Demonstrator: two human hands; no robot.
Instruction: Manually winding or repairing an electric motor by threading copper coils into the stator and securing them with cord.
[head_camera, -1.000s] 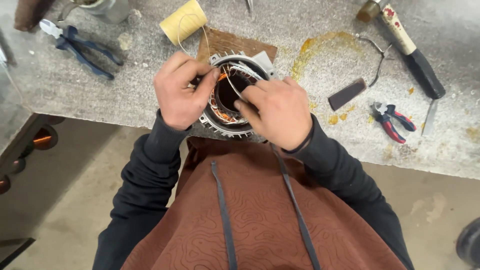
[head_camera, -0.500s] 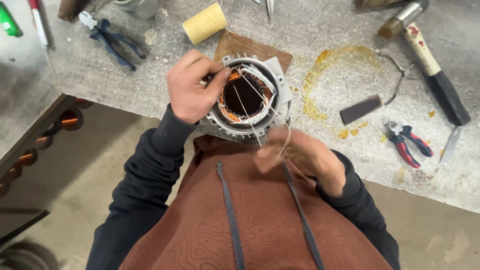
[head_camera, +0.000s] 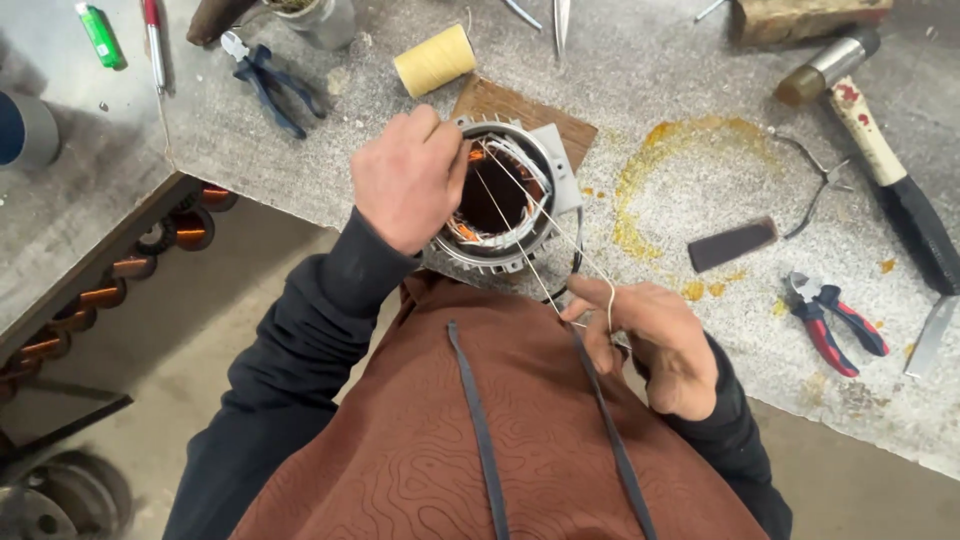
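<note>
White cord (head_camera: 545, 215) between stator (head_camera: 500, 195), right hand (head_camera: 655, 335)

The left hand (head_camera: 408, 180) hides the stator's (head_camera: 500, 200) left rim and where the cord (head_camera: 540, 265) starts. The right hand's (head_camera: 655, 340) fingertips curl out of sight. The top edge cuts off the cup (head_camera: 320, 18) and wood block (head_camera: 810, 15); the left edge cuts the tape roll (head_camera: 25, 130).
</note>
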